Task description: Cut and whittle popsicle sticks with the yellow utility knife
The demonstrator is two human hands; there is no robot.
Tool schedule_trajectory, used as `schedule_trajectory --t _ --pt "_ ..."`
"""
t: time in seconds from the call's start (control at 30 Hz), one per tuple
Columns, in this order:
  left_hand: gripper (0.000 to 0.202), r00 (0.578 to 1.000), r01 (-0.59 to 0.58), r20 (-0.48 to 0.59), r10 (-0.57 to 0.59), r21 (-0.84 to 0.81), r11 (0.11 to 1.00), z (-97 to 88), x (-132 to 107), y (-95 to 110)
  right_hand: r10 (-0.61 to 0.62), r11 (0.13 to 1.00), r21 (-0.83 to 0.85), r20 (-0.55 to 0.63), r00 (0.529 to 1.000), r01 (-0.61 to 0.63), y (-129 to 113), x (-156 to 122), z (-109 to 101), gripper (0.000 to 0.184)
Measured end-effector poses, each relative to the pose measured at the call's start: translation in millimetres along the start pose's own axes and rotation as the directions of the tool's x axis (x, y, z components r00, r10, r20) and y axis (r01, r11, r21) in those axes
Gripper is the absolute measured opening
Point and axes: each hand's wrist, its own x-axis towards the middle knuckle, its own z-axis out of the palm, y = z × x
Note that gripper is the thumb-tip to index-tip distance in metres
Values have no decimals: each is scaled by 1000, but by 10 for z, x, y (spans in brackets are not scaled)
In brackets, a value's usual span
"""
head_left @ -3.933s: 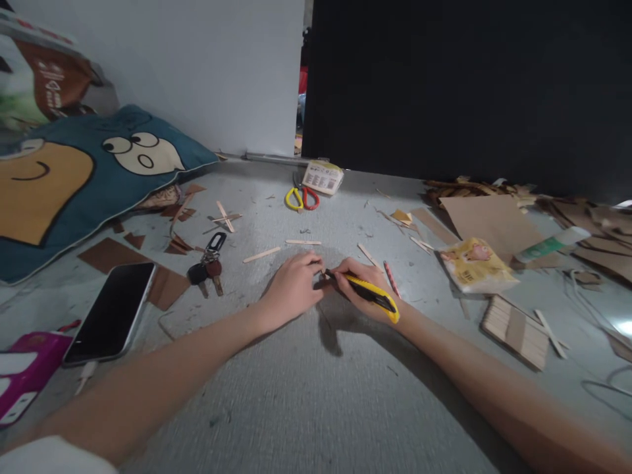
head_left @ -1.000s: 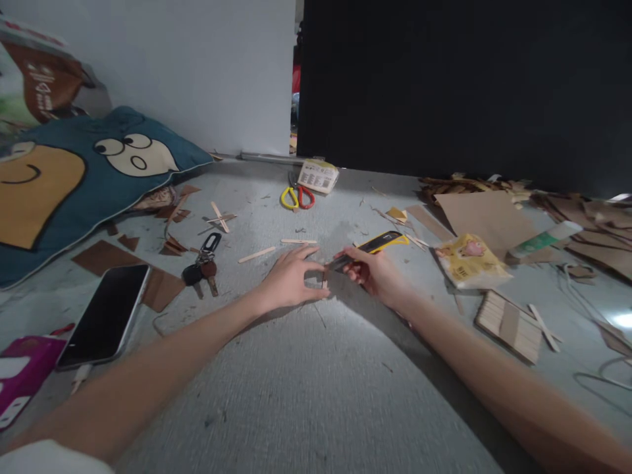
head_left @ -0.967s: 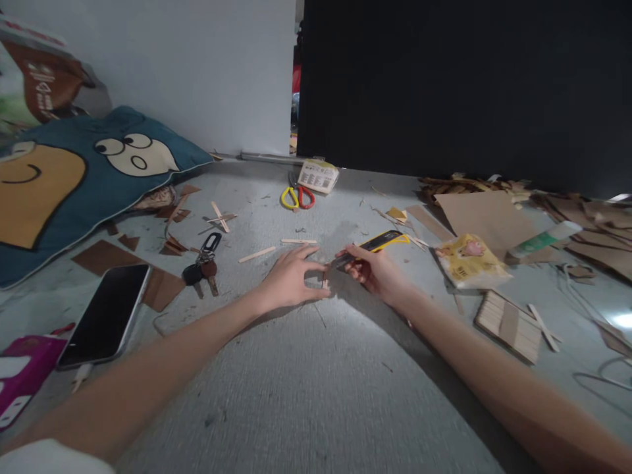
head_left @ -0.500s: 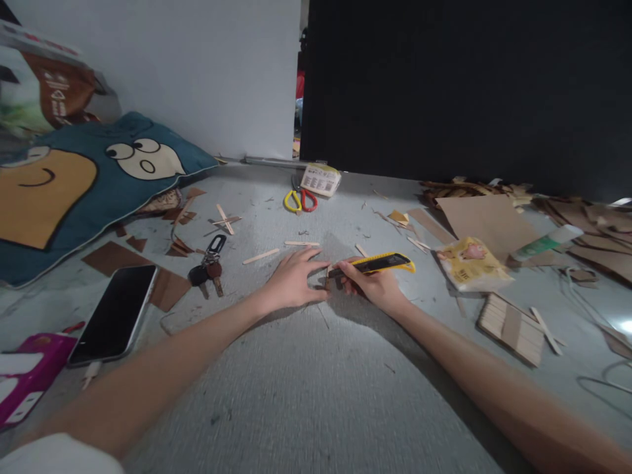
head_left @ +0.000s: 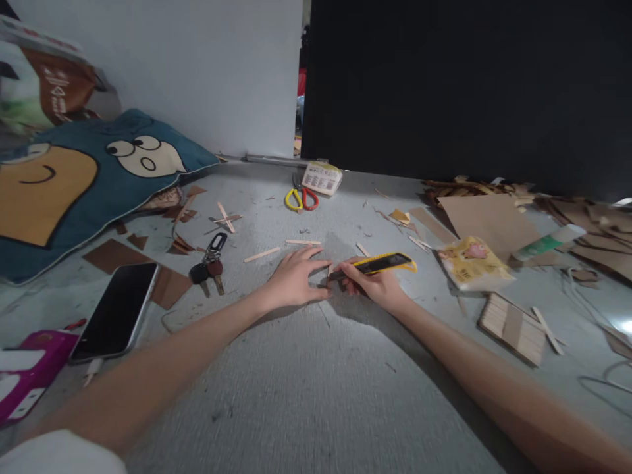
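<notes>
My right hand point(head_left: 378, 284) is wrapped round a yellow and black utility knife point(head_left: 385, 263), its blade end pointing left. The tip of the knife meets or nearly meets a small brown strip point(head_left: 328, 276); contact is too small to tell. Thumb and forefinger of my left hand point(head_left: 295, 276) hold that strip between their tips, close to the table surface. Just beyond my left hand lie two loose craft sticks, one craft stick point(head_left: 261, 255) angled to its left and another craft stick point(head_left: 302, 241) above its fingers.
Scissors point(head_left: 302, 199) lie at the back. A phone point(head_left: 116, 313), keys point(head_left: 213, 276) and a blue cushion point(head_left: 113, 171) are on the left. To the right are a yellow packet point(head_left: 471, 263), a bundle of craft sticks point(head_left: 511, 329), a glue stick point(head_left: 550, 242) and cardboard point(head_left: 486, 220).
The view has shifted very slightly. Both hands, the strip and the utility knife keep almost the same position.
</notes>
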Motion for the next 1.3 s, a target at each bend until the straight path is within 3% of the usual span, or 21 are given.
schedule_trajectory --t 0.17,0.23,0.33,0.5,0.73,1.0,1.3 --pt "64 1000 -14 -3 14 5 1000 8 -24 13 -22 1000 10 -228 973 25 -82 -35 6 54" --pt "58 999 -21 -43 22 32 999 37 -50 38 -24 999 -29 -239 971 18 -110 -45 6 51" --pt "53 990 22 -139 -7 108 994 93 -96 100 -42 997 -65 -145 989 33 -106 -57 -5 45" --pt "56 974 100 -221 -52 212 972 148 -134 165 -197 965 -181 -36 980 188 -19 -89 -31 39" --pt "53 968 45 -251 10 211 976 149 -131 123 -390 786 -496 66 918 369 -52 -145 -19 25" --pt "47 966 33 -257 12 168 985 155 -127 122 -523 688 -505 153 839 521 -99 -154 5 16" --pt "49 963 32 -268 13 163 986 162 -127 113 -554 663 -510 158 817 548 -73 -146 3 16"
